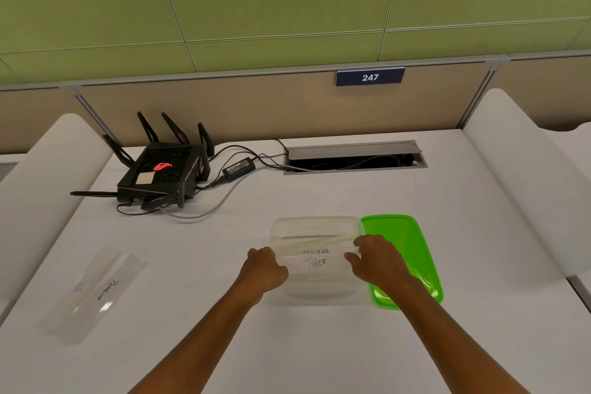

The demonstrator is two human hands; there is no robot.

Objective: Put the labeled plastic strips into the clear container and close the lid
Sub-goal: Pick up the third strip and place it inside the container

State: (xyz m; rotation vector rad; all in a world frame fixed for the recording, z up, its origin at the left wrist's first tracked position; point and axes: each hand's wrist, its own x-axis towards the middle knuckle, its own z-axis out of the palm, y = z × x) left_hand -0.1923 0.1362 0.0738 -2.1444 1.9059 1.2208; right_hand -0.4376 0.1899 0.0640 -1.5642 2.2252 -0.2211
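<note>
A clear container [315, 227] stands open on the white table, right of centre. Over it lies a clear plastic strip [315, 261] labelled TIGER, with another label showing faintly above that word. My left hand [265, 269] pinches the strip's left end and my right hand [375, 257] pinches its right end, both at the container's rim. The green lid [406, 243] lies flat on the table, touching the container's right side. Two more clear strips [96, 291], one marked PENGUIN, lie at the left of the table.
A black router [163, 173] with antennas, its power brick [239, 167] and cables sit at the back left. An open cable hatch [355, 157] is set into the table behind the container. White curved dividers [518, 176] flank the desk.
</note>
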